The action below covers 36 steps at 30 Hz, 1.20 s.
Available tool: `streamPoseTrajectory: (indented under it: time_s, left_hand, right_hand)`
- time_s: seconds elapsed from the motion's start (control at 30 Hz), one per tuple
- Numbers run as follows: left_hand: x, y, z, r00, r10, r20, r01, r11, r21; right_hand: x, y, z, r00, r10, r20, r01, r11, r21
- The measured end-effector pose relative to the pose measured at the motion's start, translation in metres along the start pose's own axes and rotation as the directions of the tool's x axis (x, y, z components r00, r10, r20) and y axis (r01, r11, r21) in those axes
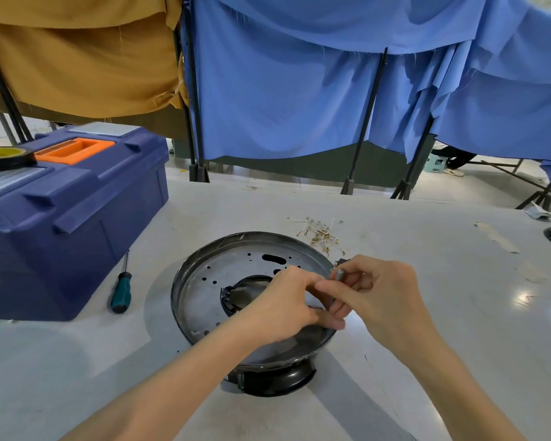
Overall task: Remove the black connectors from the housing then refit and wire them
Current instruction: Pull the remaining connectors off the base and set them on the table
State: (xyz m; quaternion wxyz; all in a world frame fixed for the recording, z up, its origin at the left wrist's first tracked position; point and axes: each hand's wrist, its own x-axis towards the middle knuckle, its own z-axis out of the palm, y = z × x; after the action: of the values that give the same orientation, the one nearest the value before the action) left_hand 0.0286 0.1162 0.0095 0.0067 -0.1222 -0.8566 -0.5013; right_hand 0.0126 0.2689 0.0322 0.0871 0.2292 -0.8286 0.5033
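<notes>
At the far left a roll of tape [5, 157] lies on the lid of a blue toolbox [77, 224], which stands on the pale table [442, 313]. Just to the right of the box, a screwdriver [121, 291] with a green and black handle lies flat on the table with its tip pointing away. The round metal housing [204, 281] sits in the middle of the table on a black base, its open side up and its holed floor showing. The left hand [283, 303] reaches in over the right part of the housing with its fingers curled down near the rim; whether they grip anything is hidden. Beyond the rim lies a loose heap of short wires [322, 233] with ring ends. The right hand [382, 291] touches the left at the rim, its thumb and fingers closed around a short grey rod [339, 276] held upright. A small black piece [342, 261] shows just outside the rim behind that rod, too hidden to tell whether it is a connector. Brown and blue cloths hang at the back.
</notes>
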Motion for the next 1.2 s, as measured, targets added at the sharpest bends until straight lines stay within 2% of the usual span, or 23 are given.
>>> streamPoseTrajectory:
  time_s: [0.17,0.27,0.37,0.47,0.63,0.7,0.83,0.9,1.0,1.07,1.2]
  left_hand:
    - [0.0,-0.001,0.0,1.0,0.015,0.013,-0.015,1.0,-0.001]
    - [-0.001,0.001,-0.003,0.999,-0.033,0.01,0.033,0.999,0.007]
    - [-0.001,0.0,-0.005,0.999,-0.036,0.032,0.034,0.997,0.064]
    - [-0.001,0.0,-0.004,0.999,-0.007,0.034,0.006,1.0,0.009]
    - [0.0,0.001,-0.002,0.999,0.035,0.005,-0.035,0.996,-0.082]
    - [0.001,-0.001,-0.003,0.999,0.023,0.024,-0.021,0.996,-0.084]
    - [0.002,-0.004,-0.003,1.0,-0.014,0.015,0.014,0.999,-0.037]
    - [0.001,-0.001,-0.002,1.0,-0.013,0.019,0.013,0.999,-0.036]
    - [0.001,0.0,-0.001,0.999,-0.049,-0.004,0.049,0.998,-0.033]
    - [0.001,0.0,-0.001,0.998,-0.062,-0.028,0.061,0.998,-0.025]
    - [0.001,-0.004,-0.002,0.998,-0.055,-0.028,0.054,0.998,-0.044]
  right_hand:
    - [-0.003,-0.002,0.015,0.989,0.061,-0.136,-0.063,0.998,-0.011]
    - [0.002,-0.004,0.003,1.0,0.02,0.004,-0.02,0.999,-0.028]
    - [0.003,-0.006,-0.005,0.988,-0.074,0.133,0.069,0.997,0.04]
    - [0.003,-0.001,-0.001,0.995,-0.087,0.047,0.087,0.996,0.005]
    - [0.0,0.003,0.011,0.995,-0.008,-0.102,0.002,0.998,-0.062]
    - [0.001,0.001,0.009,0.997,-0.026,-0.074,0.019,0.995,-0.094]
    - [0.005,-0.002,-0.005,0.991,-0.107,0.081,0.114,0.99,-0.086]
    - [0.002,-0.001,-0.005,0.989,-0.126,0.075,0.133,0.988,-0.084]
    - [0.001,0.001,0.0,0.998,-0.055,0.025,0.055,0.998,-0.026]
    - [0.004,0.003,0.003,0.999,-0.038,-0.003,0.038,0.997,-0.07]
    - [0.007,0.002,-0.001,0.993,-0.069,0.094,0.082,0.986,-0.142]
